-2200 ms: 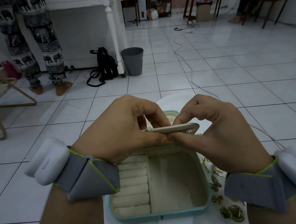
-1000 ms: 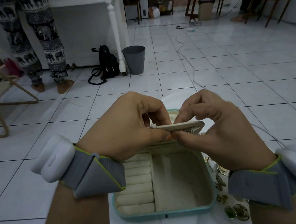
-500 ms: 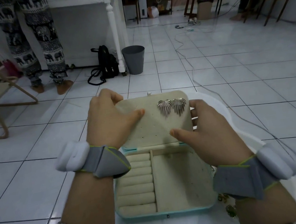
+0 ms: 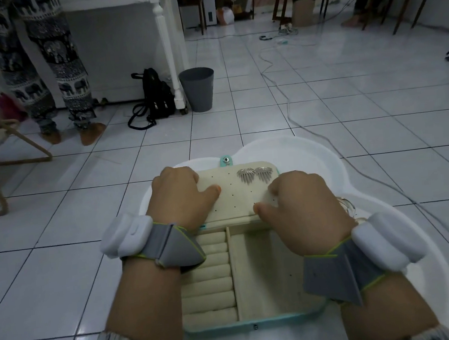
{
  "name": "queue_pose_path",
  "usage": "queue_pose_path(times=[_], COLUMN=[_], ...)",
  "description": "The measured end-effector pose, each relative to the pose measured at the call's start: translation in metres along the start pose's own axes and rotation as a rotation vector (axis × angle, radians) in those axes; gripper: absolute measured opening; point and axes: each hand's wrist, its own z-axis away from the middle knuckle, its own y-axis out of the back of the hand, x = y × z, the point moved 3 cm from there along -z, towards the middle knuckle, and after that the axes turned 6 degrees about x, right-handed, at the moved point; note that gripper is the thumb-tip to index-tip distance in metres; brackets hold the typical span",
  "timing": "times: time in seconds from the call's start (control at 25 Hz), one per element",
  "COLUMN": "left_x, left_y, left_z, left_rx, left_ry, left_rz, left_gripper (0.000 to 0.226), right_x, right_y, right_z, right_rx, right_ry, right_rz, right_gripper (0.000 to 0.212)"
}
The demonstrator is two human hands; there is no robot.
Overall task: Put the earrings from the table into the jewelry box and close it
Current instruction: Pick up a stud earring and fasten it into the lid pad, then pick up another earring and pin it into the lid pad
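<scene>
Silver leaf earrings [image 4: 255,174] pinned inside the open jewelry box [image 4: 220,327].

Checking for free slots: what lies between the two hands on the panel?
Head view: bare panel, empty holes, between left hand and right hand; earrings pinned farther up.

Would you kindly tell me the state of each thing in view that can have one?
Box: open.
Snap tab: unfastened.
Panel: gripped at both side edges.
Silver earrings: pinned to panel, side by side.
Ring rolls: bare.
Compartment: no jewellery visible inside.
Left hand: grips panel.
Right hand: grips panel.
Table earrings: outside box, mostly hidden by right hand.
Bin: upright.
</scene>
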Motion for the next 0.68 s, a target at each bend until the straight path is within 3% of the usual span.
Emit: queue_pose_path(times=[0.12,0.24,0.4,0.52,0.68], left_x=[0.000,0.005,0.030,0.050,0.074], left_y=[0.000,0.006,0.022,0.028,0.015], left_z=[0.000,0.005,0.019,0.033,0.048], left_rx=[-0.038,-0.043,0.010,-0.050,-0.085], left_ry=[-0.014,-0.041,-0.218,-0.339,-0.446], left_rz=[-0.021,-0.012,0.142,0.282,0.301], left_gripper=[0.032,0.031,0.025,0.009,0.002], right_x=[0.005,0.022,0.068,0.096,0.117], right_y=[-0.001,0.010,0.030,0.041,0.046], right_z=[0.001,0.002,0.009,0.016,0.029], right_rx=[-0.017,-0.003,0.113,0.130,0.062], right_ry=[0.007,-0.105,-0.226,-0.262,-0.270], right_rz=[-0.043,-0.226,-0.361,-0.364,-0.316], right_gripper=[0.036,0.030,0.015,0.005,0.010])
